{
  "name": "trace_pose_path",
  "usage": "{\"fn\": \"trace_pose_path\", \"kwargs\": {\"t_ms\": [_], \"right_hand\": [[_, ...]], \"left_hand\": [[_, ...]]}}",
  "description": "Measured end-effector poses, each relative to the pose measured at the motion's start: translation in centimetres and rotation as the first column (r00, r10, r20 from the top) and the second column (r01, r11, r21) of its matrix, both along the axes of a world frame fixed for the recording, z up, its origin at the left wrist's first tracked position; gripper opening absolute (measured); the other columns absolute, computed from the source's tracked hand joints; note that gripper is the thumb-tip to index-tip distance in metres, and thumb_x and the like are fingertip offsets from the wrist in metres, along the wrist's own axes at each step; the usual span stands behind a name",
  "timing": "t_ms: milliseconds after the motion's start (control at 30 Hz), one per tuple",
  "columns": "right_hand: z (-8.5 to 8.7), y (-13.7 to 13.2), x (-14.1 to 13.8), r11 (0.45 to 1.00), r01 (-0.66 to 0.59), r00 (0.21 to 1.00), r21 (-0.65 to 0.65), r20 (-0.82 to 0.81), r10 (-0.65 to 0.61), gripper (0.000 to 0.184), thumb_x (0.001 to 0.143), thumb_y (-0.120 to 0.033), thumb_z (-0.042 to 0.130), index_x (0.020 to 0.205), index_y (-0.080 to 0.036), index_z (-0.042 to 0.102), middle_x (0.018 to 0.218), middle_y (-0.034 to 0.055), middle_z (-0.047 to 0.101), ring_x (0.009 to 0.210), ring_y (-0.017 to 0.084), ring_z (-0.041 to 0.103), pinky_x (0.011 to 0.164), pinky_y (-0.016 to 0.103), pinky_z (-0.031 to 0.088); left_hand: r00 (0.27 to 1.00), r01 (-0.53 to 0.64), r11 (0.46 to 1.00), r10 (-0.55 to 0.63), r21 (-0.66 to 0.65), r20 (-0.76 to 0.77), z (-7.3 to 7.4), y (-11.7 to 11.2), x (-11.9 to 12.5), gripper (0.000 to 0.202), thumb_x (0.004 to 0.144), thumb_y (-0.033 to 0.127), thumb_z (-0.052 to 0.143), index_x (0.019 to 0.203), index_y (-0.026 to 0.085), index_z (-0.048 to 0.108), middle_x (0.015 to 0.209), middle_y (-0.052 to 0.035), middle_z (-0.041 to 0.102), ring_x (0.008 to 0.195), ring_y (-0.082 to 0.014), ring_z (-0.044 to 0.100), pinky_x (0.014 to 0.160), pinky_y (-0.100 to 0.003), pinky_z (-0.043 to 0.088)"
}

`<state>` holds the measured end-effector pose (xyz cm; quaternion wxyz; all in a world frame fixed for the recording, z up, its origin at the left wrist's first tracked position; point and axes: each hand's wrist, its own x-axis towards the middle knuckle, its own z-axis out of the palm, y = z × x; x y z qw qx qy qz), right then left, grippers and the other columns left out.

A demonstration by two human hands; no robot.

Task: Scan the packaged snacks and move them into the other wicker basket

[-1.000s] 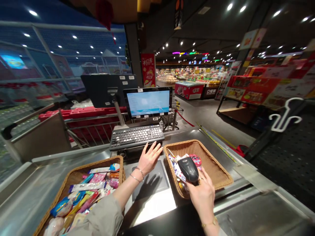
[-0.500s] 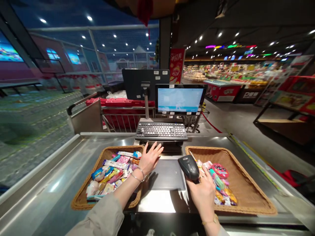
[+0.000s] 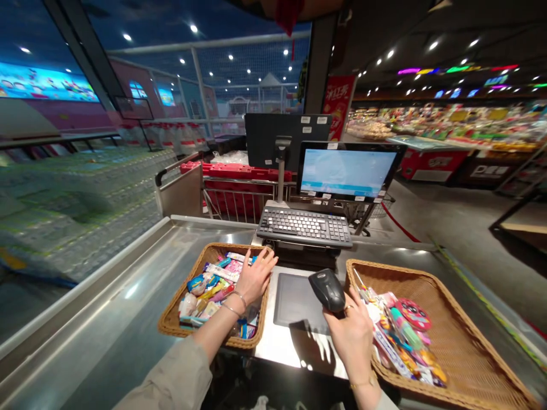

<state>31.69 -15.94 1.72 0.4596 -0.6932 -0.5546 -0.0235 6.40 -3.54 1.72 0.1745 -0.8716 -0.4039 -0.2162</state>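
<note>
My left hand (image 3: 255, 277) hovers over the right side of the left wicker basket (image 3: 168, 326), fingers stretched out and nothing in them. Inside that basket lie several small packaged sweets (image 3: 216, 289) in bright wrappers. My right hand (image 3: 351, 330) is wrapped round a black barcode scanner (image 3: 328, 290), its head tilted up to the left over the grey scale plate (image 3: 293, 302). Just right of that hand stands the right wicker basket (image 3: 461, 330), with a round pink packet (image 3: 413, 314), a green-capped tube (image 3: 405, 329) and several wrapped sweets along its left side.
A black keyboard (image 3: 304, 225) stands behind the plate on the metal counter (image 3: 128, 319). Behind it are a lit monitor (image 3: 348, 172) and a second dark screen (image 3: 277, 136) seen from its back. A shopping cart (image 3: 239, 196) with red goods is beyond.
My view has swung left, so most of the scene sits further right. My left hand has shifted left, from beside the left basket's edge to above its contents. The scanner stays in my right hand.
</note>
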Motion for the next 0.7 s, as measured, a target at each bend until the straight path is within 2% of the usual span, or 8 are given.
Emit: {"fn": "trace_pose_path", "kwargs": {"t_ms": [167,333,533,700], "right_hand": [[-0.2,0.3,-0.9,1.000,0.002,1.000,-0.018,0.021,-0.001,0.040,0.071,-0.035,0.057,0.103,-0.016,0.070,0.118,0.0143,0.067,0.123,0.031,0.052,0.099,0.047,0.043],[-0.1,0.6,-1.8,0.999,-0.032,0.999,-0.020,0.025,0.032,0.032,0.069,-0.033,0.058,0.095,-0.018,0.071,0.112,0.0113,0.070,0.122,0.030,0.053,0.097,0.044,0.044],[-0.2,0.8,-2.8,0.996,-0.065,0.998,-0.062,0.009,0.065,0.032,0.072,-0.035,0.058,0.096,-0.019,0.071,0.112,0.0098,0.071,0.125,0.030,0.051,0.097,0.045,0.044],[-0.2,1.1,-3.3,0.994,-0.073,0.997,-0.084,0.020,0.075,0.032,0.071,-0.035,0.059,0.096,-0.020,0.072,0.112,0.0092,0.071,0.125,0.030,0.052,0.096,0.044,0.045]], "left_hand": [[0.998,-0.060,0.997,0.060,-0.037,0.006,-0.3,-0.4,-2.0,0.048,0.092,0.022,0.047,0.140,0.025,0.045,0.145,-0.0092,0.050,0.141,-0.0260,0.037,0.117,-0.063,0.012],[0.992,-0.126,0.990,0.127,-0.061,0.004,-0.6,-0.7,-4.5,0.046,0.092,0.023,0.048,0.138,0.025,0.048,0.144,-0.0103,0.051,0.140,-0.0277,0.038,0.116,-0.066,0.009],[0.973,-0.225,0.968,0.228,-0.107,0.021,-2.1,-0.9,-8.7,0.044,0.091,0.024,0.049,0.134,0.030,0.052,0.139,-0.0082,0.057,0.135,-0.0282,0.045,0.115,-0.068,0.003],[0.954,-0.296,0.940,0.301,-0.169,0.005,-3.4,-1.0,-11.6,0.043,0.089,0.026,0.050,0.132,0.031,0.054,0.136,-0.0081,0.060,0.134,-0.0299,0.046,0.112,-0.071,0.000]]}}
